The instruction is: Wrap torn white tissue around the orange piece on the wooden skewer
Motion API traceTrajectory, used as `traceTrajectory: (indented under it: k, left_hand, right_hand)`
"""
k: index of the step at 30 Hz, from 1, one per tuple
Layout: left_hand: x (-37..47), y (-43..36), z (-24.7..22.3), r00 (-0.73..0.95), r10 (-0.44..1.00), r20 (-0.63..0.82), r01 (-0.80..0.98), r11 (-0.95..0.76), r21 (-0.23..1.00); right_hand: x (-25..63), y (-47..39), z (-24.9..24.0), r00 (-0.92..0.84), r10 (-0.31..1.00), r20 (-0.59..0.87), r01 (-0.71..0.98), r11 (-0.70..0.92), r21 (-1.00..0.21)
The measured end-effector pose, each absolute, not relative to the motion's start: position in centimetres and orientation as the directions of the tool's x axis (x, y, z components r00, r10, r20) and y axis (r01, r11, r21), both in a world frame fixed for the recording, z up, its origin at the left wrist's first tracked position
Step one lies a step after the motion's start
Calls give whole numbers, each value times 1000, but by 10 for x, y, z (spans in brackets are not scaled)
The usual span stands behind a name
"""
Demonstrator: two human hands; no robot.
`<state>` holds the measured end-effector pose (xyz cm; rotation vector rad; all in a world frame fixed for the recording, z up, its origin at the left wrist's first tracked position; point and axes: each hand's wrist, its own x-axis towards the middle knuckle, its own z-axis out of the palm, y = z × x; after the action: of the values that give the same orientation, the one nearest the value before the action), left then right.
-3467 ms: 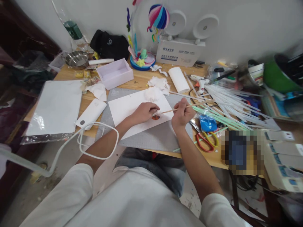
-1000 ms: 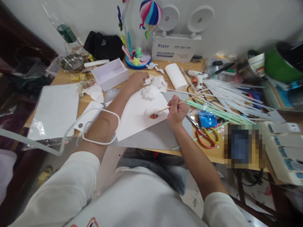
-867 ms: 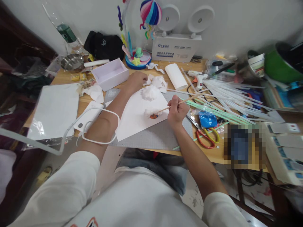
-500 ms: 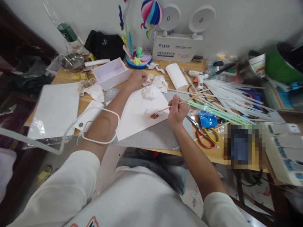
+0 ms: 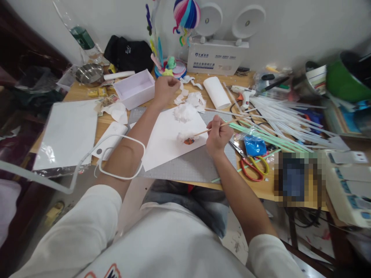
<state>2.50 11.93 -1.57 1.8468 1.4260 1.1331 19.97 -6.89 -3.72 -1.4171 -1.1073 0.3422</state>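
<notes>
Fluff (image 5: 182,136), white and loose, lay against an orange-and-dark piece (image 5: 189,141) on a white paper sheet (image 5: 162,141), with a larger white heap (image 5: 184,112) behind it. The right hand (image 5: 219,135) was clamped on a thin wooden stick (image 5: 203,132), its tip at the fluff's edge. The left hand (image 5: 167,90) hung well apart from it, near the pale box (image 5: 136,90), fingers drawn together; whether they pinched anything, one could not tell. With the left hand off the paper, a push from the stick could shift sheet and piece together over the grey mat (image 5: 185,170). Wisps clinging to the tip might tear away were it lifted, and the left forearm could nudge the sheet askew.
</notes>
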Motion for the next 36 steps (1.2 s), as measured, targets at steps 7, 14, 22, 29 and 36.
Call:
traceTrajectory:
  k: [7,14,22,29,36]
  left_hand:
    - [4,14,18,193,976,96,294,-151,944]
    - [-8,-86,5,581,792,-186,311,-4,951]
    - [1,-91,-11,559,829,-19,404,-253,879]
    - [-1,-88,-14,526,850,-6,425,-257,868]
    - [-2,-84,-14,505,863,-23,453,-243,858]
  right_hand:
    - [199,-73,-36,429,796,427,383,268,-884]
    - [196,-79,-30,246,853,460,529,279,-801]
    - [198,-77,-27,269,809,523,626,266,-733]
    - [197,-81,-27,247,822,514,580,299,-757]
    - [197,-78,-27,251,811,529,614,288,-734]
